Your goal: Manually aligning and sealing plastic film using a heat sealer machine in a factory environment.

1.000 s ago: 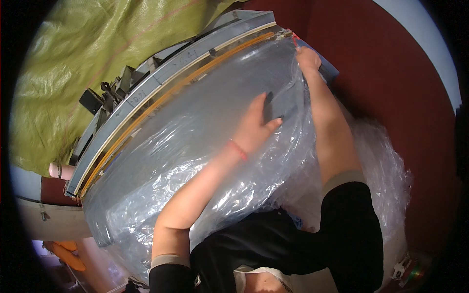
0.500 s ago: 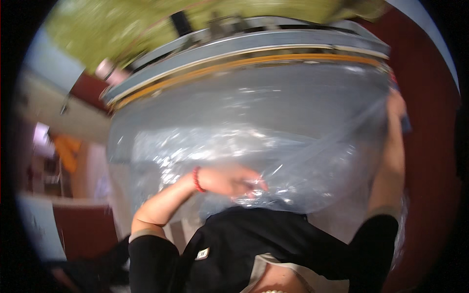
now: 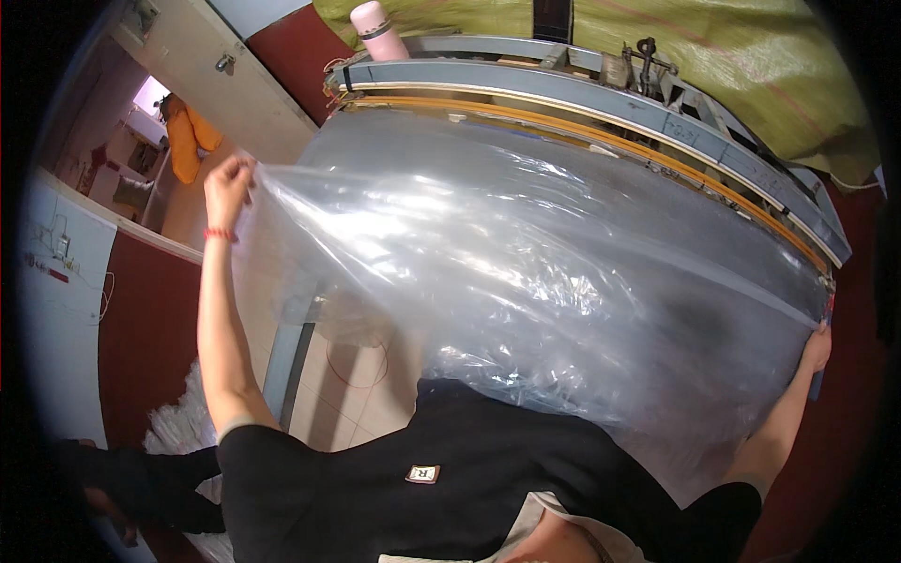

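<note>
- Film, one large clear sheet (image 3: 488, 249), spread across the centre and reached from ten o'clock round to four.
- Two bare hands met it, well apart, near opposite edges.
- One grey metal beam (image 3: 601, 89) curved from eleven o'clock to three along the sheet's far side, with one orange strip (image 3: 619, 144) beside it.
- One pink bottle (image 3: 377, 30) stood at the beam's end, between eleven and twelve o'clock.
- One red bracelet (image 3: 220, 234) circled the left wrist.
- Left hand (image 3: 228, 190), at ten o'clock, was raised with its fingers curled closed, pinching a gathered corner drawn into taut folds; its forearm pointed almost to twelve.
- Right hand (image 3: 818, 347), at three o'clock, lay against the sheet's edge, forearm angled toward one; how far its fingers were closed could not be told.
</note>
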Available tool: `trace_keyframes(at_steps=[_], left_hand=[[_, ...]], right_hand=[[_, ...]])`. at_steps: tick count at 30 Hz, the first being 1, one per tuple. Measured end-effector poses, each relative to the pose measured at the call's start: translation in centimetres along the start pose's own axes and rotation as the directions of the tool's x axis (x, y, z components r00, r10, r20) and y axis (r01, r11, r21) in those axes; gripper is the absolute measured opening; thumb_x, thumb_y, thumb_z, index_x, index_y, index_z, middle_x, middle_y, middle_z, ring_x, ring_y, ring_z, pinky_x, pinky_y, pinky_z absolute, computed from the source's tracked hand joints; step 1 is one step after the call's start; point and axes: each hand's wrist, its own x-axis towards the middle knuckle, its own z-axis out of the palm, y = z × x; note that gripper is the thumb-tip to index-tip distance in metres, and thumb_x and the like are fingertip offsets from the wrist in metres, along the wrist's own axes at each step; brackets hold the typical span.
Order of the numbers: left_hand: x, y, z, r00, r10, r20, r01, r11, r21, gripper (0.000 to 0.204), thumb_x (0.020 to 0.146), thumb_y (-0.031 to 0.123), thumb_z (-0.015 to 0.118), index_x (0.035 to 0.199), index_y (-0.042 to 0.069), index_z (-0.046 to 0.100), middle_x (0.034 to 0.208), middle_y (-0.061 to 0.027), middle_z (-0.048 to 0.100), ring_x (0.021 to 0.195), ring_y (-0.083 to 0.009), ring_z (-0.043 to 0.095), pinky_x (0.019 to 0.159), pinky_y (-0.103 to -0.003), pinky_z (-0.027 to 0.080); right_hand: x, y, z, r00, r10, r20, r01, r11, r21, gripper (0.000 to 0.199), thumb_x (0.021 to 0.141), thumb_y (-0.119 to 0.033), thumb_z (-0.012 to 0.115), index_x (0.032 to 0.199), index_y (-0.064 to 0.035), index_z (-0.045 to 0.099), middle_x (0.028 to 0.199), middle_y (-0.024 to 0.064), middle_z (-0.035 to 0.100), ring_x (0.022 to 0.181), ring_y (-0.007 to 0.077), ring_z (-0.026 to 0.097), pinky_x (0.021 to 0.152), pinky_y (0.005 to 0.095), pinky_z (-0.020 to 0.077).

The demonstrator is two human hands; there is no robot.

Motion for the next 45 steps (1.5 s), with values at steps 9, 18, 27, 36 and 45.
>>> trace_keyframes(at_steps=[9,18,27,36,45], left_hand=[[-4.1,9.1,12.9,0.726,0.686,0.051,-0.685,0.727,-0.048,0.017,0.078,0.013,0.055,0.089,0.001,0.056,0.084,-0.0102,0.058,0.073,-0.0216,0.056,0.067,-0.033,0.046],[-2.6,5.5,21.5,0.722,0.586,0.369,-0.657,0.747,0.099,0.055,0.081,0.029,0.053,0.126,0.003,0.034,0.134,-0.0144,0.029,0.125,-0.0318,0.024,0.101,-0.04,0.022],[1.4,5.7,23.5,0.819,0.543,0.184,-0.564,0.821,0.089,0.015,0.071,0.024,0.055,0.068,0.01,0.061,0.075,-0.0054,0.057,0.081,-0.0252,0.051,0.075,-0.039,0.038],[2.4,7.3,28.0,0.852,0.521,0.048,-0.523,0.849,0.078,0.013,0.069,0.021,0.065,0.071,0.008,0.061,0.07,-0.0062,0.059,0.071,-0.0237,0.055,0.067,-0.035,0.042],[0.8,5.6,24.3,0.864,0.504,0.008,-0.5,0.856,0.131,0.012,0.069,0.018,0.062,0.068,0.007,0.058,0.074,-0.0082,0.054,0.078,-0.026,0.053,0.068,-0.038,0.042]], right_hand=[[0.9,1.7,0.6,0.999,0.035,-0.028,-0.034,0.998,0.058,0.04,0.088,-0.041,0.031,0.106,-0.012,0.052,0.102,0.0156,0.056,0.092,0.0387,0.051,0.073,0.0463,0.0408],[0.5,0.5,0.2,0.999,0.034,0.015,-0.035,0.998,0.044,0.043,0.089,-0.041,0.028,0.11,-0.0121,0.051,0.108,0.0159,0.053,0.098,0.0367,0.049,0.077,0.0436,0.0397],[0.4,0.5,0.2,0.999,0.046,-0.013,-0.045,0.997,0.063,0.045,0.088,-0.044,0.03,0.111,-0.0124,0.052,0.108,0.0147,0.054,0.097,0.0355,0.05,0.078,0.0427,0.0397],[5.2,10.3,3.6,0.983,-0.086,-0.164,0.17,0.764,0.622,0.046,0.087,-0.038,0.041,0.115,-0.002,0.05,0.114,0.0139,0.053,0.102,0.0258,0.05,0.086,0.0327,0.0379],[4.8,5.1,6.9,0.986,-0.139,-0.094,0.165,0.703,0.692,0.038,0.087,-0.026,0.044,0.116,-0.0025,0.05,0.117,0.0118,0.051,0.101,0.022,0.051,0.088,0.0289,0.0384]])
